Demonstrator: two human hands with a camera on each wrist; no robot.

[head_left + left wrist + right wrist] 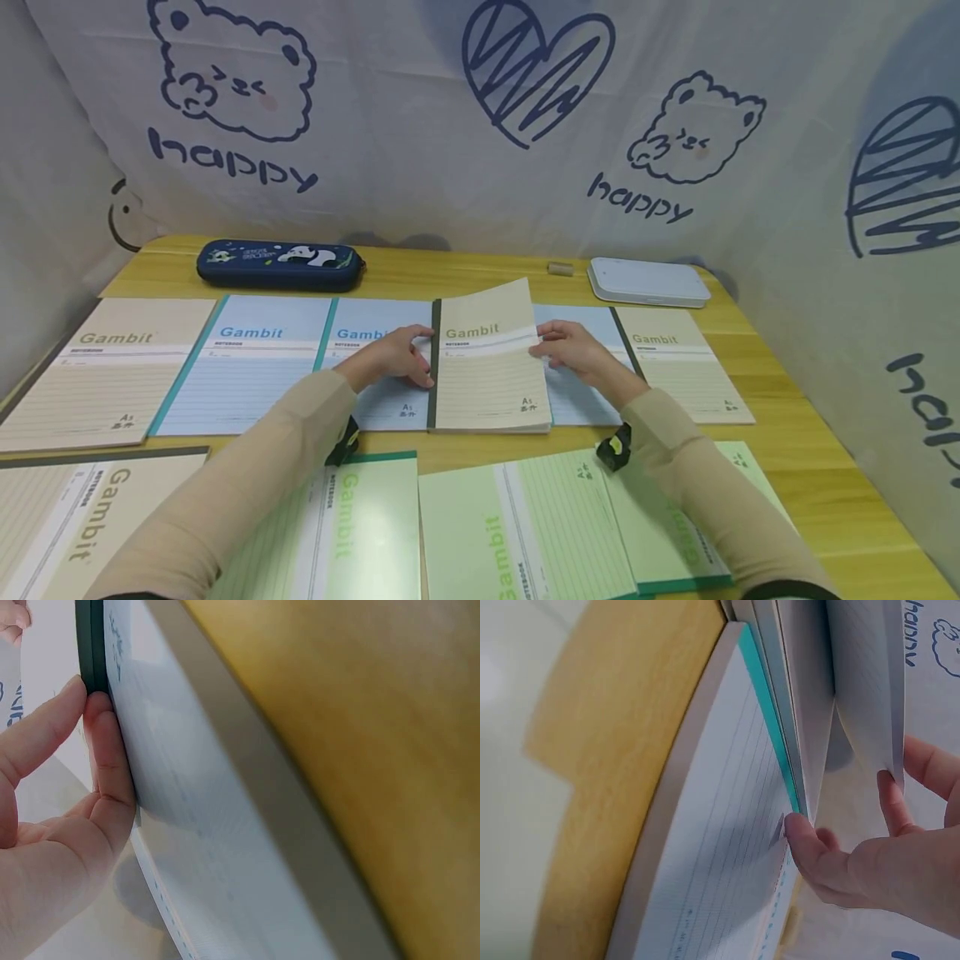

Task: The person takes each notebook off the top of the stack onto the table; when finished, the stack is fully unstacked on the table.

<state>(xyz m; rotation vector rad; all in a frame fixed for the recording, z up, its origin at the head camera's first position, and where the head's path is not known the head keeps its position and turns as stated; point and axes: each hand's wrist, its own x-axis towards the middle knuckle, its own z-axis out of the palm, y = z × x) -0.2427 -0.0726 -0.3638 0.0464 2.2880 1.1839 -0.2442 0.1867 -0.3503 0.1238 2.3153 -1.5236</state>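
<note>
Beige notebook (pixel 487 371) — left hand (pixel 393 357) steadying, right hand (pixel 573 350) lifting cover

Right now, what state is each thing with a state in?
Beige notebook: shut, cover lifting at its right edge.
Pencil case: closed.
White box: lid shut.
Left hand: fingers pressed on the spine.
Right hand: pinching the cover edge.

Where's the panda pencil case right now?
In the head view, the panda pencil case lies at the far left of the wooden table, against the printed cloth backdrop, just behind the blue Gambit notebook.
</note>
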